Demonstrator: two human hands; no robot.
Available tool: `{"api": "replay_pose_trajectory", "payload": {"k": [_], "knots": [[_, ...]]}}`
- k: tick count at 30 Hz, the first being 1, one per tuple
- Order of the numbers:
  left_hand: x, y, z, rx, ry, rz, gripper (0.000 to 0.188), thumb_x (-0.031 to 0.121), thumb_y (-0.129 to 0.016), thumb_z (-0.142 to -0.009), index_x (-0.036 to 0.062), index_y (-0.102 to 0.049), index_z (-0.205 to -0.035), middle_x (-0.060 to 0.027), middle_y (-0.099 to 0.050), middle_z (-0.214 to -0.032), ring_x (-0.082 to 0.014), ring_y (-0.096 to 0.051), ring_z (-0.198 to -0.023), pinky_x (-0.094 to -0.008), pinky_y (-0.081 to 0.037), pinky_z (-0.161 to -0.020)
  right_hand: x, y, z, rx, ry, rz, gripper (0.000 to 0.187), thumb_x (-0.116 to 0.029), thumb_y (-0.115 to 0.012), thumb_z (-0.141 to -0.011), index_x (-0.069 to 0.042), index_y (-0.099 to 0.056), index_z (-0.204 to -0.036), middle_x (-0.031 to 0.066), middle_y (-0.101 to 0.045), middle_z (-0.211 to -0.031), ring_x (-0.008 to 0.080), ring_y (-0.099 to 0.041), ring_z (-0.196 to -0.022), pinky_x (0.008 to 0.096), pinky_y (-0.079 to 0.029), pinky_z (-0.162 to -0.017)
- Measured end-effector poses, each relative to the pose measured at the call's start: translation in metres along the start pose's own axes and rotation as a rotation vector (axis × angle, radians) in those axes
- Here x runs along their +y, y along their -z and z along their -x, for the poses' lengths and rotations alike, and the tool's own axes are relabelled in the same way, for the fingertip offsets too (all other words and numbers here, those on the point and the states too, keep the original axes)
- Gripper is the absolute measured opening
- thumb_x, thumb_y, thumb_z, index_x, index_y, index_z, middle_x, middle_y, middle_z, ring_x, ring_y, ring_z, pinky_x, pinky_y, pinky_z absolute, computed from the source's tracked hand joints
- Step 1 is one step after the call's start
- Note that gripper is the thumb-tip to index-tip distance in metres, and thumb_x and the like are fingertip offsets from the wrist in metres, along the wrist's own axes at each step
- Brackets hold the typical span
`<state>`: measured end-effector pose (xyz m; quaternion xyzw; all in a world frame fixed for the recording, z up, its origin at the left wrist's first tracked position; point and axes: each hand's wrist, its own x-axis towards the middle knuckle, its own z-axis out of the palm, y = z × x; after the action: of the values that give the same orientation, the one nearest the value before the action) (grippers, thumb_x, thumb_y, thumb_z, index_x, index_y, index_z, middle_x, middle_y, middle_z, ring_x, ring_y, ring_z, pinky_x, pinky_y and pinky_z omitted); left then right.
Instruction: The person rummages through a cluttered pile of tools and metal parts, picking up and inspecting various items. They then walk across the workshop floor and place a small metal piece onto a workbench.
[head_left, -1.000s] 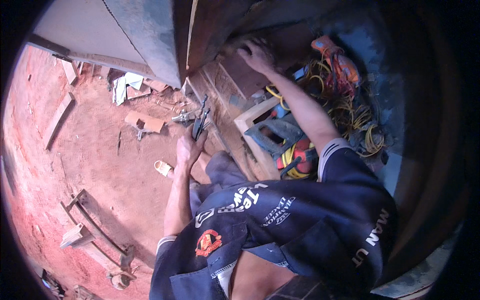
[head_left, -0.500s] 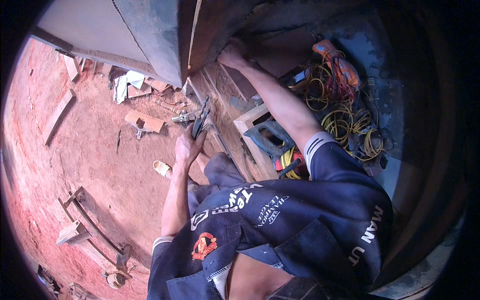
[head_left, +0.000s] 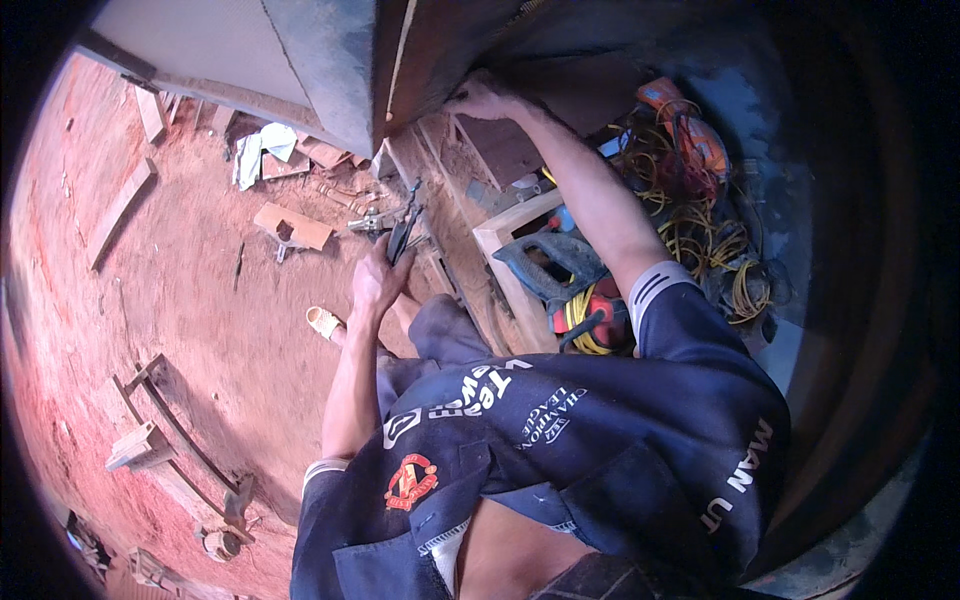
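In my left hand (head_left: pixel 376 278) is a dark-handled pair of pliers (head_left: pixel 402 238), its jaws pointing up and away from me. The fingers are closed round the handles. My right hand (head_left: pixel 484 98) is stretched out into the shadow beside a large dark wooden panel (head_left: pixel 425 65). Its fingers are bent together at the panel's lower part; whatever they pinch is too dark to make out. Below the right forearm lie a handsaw with a dark grip (head_left: pixel 550 264) and a red power tool wrapped in yellow cord (head_left: pixel 592 318).
Tangled yellow cables (head_left: pixel 705 235) and an orange tool (head_left: pixel 690 130) lie to the right. A light wooden frame (head_left: pixel 505 285) stands near my knees. On the reddish dirt floor are a cut board (head_left: pixel 292 226), a long wooden strip (head_left: pixel 122 213) and a wooden clamp-like frame (head_left: pixel 190 445).
My right hand has drawn slightly right and its fingers show more clearly by the panel. My left hand keeps the pliers in about the same place. The view has shifted slightly.
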<state>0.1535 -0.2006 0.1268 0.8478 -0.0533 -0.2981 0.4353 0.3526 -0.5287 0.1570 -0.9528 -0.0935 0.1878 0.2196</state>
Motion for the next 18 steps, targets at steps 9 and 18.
{"api": "replay_pose_trajectory", "payload": {"k": [9, 18], "knots": [[-0.004, 0.002, 0.001, 0.039, 0.023, 0.051, 0.060, 0.046, -0.065, -0.088, 0.0032, -0.059, -0.130, -0.0286, -0.069, -0.101, -0.0439, -0.068, -0.098, -0.0495, -0.052, -0.084, -0.036, 0.018, 0.025, -0.064, -0.023, 0.187, 0.047, -0.043, -0.065, -0.085, -0.009, -0.071, -0.117, 0.0172, -0.069, -0.121, 0.0325, -0.063, -0.114, 0.0403, -0.048, -0.100], [-0.017, -0.005, -0.002, 0.120, 0.026, 0.083, 0.054, 0.040, -0.067, -0.089, 0.0013, -0.063, -0.126, -0.0250, -0.071, -0.102, -0.0386, -0.069, -0.098, -0.0437, -0.052, -0.086, -0.065, 0.013, 0.019, -0.438, 0.009, 0.027, 0.043, -0.049, -0.065, -0.084, -0.011, -0.078, -0.101, 0.0122, -0.074, -0.108, 0.0236, -0.067, -0.105, 0.0355, -0.046, -0.099]]}}
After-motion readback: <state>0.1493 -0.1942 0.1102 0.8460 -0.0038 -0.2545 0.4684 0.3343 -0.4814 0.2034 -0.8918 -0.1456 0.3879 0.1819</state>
